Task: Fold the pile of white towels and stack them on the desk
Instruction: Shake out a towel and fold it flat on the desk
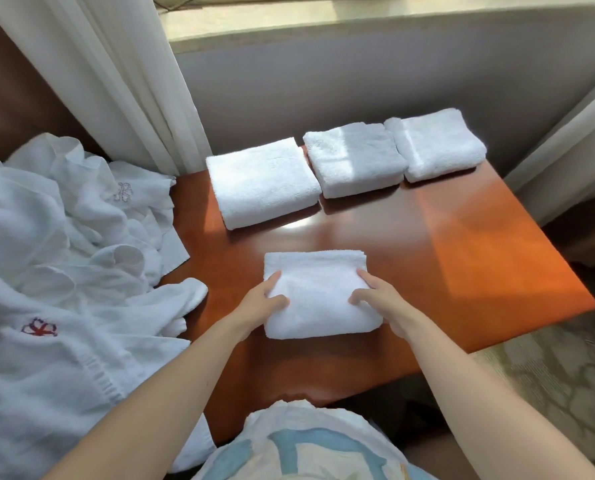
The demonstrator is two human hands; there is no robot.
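Observation:
A small folded white towel [318, 292] lies near the front of the reddish wooden desk [462, 244]. My left hand [259, 306] grips its left edge, thumb on top and fingers along the side. My right hand [381, 299] grips its right edge the same way. Three folded white towels sit in a row along the desk's far edge: one at the left [261, 183], one in the middle [353, 159], one at the right [434, 143]. A loose pile of unfolded white towels [57, 265] with embroidered emblems covers the desk's left side.
A cream curtain [109, 81] hangs at the back left, and another curtain [573, 161] hangs at the right. A grey wall under a window sill [358, 26] runs behind the desk. Patterned carpet [559, 382] lies to the right.

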